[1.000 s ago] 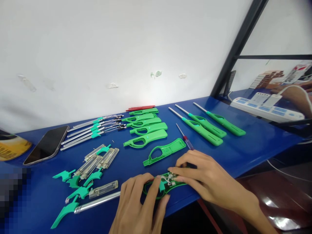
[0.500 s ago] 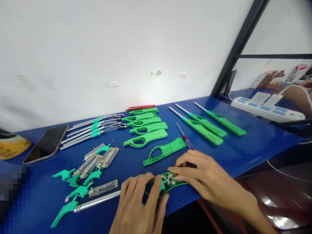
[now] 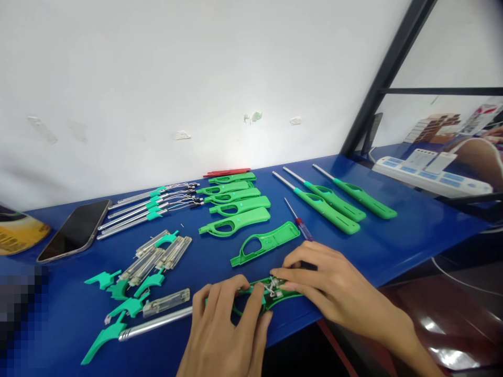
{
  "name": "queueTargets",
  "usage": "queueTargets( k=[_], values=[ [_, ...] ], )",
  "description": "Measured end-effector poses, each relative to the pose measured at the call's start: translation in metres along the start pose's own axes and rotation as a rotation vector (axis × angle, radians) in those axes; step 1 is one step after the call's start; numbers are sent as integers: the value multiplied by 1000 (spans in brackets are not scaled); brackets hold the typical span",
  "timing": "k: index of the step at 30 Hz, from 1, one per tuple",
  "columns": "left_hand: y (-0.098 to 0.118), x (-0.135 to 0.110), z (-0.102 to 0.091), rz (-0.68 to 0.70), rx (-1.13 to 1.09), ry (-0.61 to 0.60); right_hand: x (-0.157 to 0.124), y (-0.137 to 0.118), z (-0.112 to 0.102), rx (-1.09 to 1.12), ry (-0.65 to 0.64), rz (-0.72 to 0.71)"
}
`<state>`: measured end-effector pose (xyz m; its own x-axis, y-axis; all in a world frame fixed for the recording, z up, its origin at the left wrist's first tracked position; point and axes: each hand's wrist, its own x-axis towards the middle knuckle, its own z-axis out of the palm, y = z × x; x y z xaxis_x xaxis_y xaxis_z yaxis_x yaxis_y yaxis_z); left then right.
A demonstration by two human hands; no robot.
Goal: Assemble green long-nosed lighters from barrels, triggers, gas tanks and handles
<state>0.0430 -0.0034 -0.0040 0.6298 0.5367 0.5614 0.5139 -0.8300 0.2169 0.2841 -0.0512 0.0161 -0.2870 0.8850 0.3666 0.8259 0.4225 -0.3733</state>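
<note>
Near the front edge of the blue table lies an opened gas lighter (image 3: 271,298), a green half shell with white wires and small inner parts showing. My left hand (image 3: 226,324) is closed on it around the trigger loop, covering part of it. Out to the left runs its metal tube (image 3: 157,323). My right hand (image 3: 330,283) grips the rear end, with thumb and fingertips at the metal valve part. Just behind lies a loose green half shell (image 3: 271,242), hollow side up. A screwdriver (image 3: 302,225) rests beyond my right hand.
To the left lie teal triggers (image 3: 104,280), clear fuel tanks (image 3: 168,302), wired metal tubes (image 3: 133,209) and a phone (image 3: 74,230). Several green shells (image 3: 236,221) line the back. Three assembled lighters (image 3: 326,209) lie right, near a power strip (image 3: 432,173) and black frame (image 3: 387,78).
My left fingers have shifted slightly on the lighter, and its metal tube has moved a touch. My right hand stays nearly still.
</note>
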Motion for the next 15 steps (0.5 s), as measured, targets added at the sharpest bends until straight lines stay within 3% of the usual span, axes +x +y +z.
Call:
queueTargets(
  k=[15],
  values=[
    [1, -1, 3, -32, -41, 30, 0, 0, 1, -28, 9, -6]
  ],
)
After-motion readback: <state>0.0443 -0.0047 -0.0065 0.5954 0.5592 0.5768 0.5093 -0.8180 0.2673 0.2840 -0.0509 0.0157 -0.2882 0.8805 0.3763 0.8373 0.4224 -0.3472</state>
